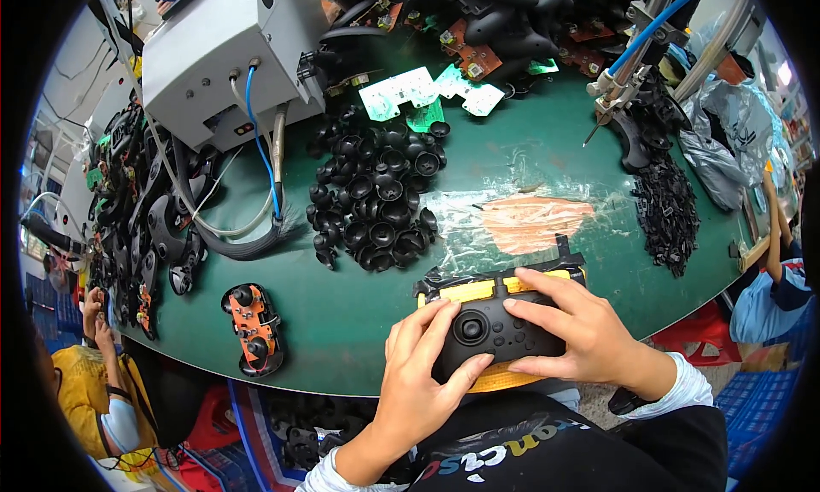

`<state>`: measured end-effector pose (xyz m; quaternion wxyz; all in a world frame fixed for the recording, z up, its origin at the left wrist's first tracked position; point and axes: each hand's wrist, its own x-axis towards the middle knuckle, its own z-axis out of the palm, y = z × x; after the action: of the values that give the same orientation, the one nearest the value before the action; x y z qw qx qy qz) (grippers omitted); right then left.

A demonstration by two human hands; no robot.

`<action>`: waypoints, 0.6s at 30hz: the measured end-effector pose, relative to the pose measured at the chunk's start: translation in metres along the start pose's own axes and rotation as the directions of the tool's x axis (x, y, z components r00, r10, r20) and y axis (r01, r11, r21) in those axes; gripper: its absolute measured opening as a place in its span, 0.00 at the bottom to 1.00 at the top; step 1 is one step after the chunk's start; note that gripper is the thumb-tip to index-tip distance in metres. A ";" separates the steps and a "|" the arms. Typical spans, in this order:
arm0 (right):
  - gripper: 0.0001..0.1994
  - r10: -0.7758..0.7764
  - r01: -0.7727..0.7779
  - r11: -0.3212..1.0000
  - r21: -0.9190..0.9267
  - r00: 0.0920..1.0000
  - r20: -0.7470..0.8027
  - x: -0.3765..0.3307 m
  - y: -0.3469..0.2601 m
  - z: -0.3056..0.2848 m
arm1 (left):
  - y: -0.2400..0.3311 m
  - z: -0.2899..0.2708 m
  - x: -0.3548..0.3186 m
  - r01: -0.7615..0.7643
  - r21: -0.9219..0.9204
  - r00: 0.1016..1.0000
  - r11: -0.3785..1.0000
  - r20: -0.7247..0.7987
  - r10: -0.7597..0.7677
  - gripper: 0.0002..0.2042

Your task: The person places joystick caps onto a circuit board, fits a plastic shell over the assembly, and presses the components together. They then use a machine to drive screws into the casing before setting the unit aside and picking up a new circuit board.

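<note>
A black game controller [495,336] lies face up on a yellow padded block [465,292] at the table's front edge. Its round thumbstick and several small buttons show on top. My left hand [414,372] grips the controller's left side, with the thumb at the near edge and the fingers at the far edge. On the other side my right hand [589,334] holds it the same way, its index finger reaching toward the block's far edge. The controller's underside is hidden. Left of my hands, an open controller half with an orange circuit board [254,328] rests on the green table.
Black thumbstick caps [376,193] lie heaped mid-table, beyond my left hand. A grey machine box [226,56] with hoses stands back left. Green-white circuit boards [400,92] lie behind the caps. At right are a metal stand [636,56] and a pile of small black parts [666,214].
</note>
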<state>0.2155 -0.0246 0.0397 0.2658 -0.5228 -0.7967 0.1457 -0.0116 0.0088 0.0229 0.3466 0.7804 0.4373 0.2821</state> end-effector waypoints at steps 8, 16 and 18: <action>0.30 0.101 -0.121 0.983 0.137 0.984 0.147 -0.008 0.005 -0.011 | 0.010 -0.002 0.004 0.051 0.062 0.995 0.997 0.088 -0.056 0.32; 0.38 0.183 -0.181 0.940 0.289 0.983 0.018 -0.016 -0.010 -0.002 | 0.015 0.001 -0.001 0.005 -0.054 0.999 0.999 0.033 -0.003 0.39; 0.38 0.101 -0.070 0.928 0.367 0.993 -0.066 -0.020 -0.017 -0.003 | 0.024 -0.002 -0.011 -0.078 0.029 0.997 0.997 -0.003 0.078 0.38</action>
<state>0.2104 -0.0494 0.0452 0.3844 -0.5044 -0.7206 0.2802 -0.0065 -0.0098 0.0419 0.3234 0.8011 0.4112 0.2907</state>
